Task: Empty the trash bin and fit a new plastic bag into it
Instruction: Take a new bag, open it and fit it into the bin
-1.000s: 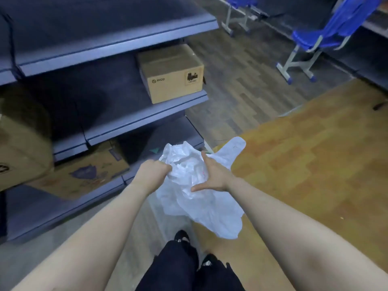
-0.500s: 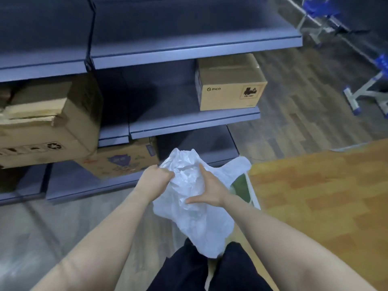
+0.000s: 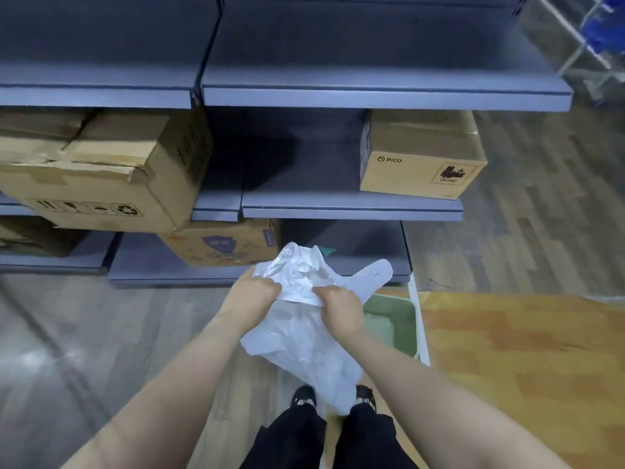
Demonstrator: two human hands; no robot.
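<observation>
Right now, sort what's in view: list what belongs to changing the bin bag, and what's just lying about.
Belongs to the job:
white plastic bag, gripped by both hands
left hand
right hand
green bin, partly hidden behind the bag

Just lying about:
PICO box on the middle shelf
worn cardboard box on the left
printed box on the bottom shelf
blue chair

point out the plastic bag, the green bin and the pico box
plastic bag (image 3: 304,346): head view, on its hanging crumpled body below the hands
green bin (image 3: 389,319): head view, on its inner wall right of the bag
pico box (image 3: 416,170): head view, on its printed front face
</observation>
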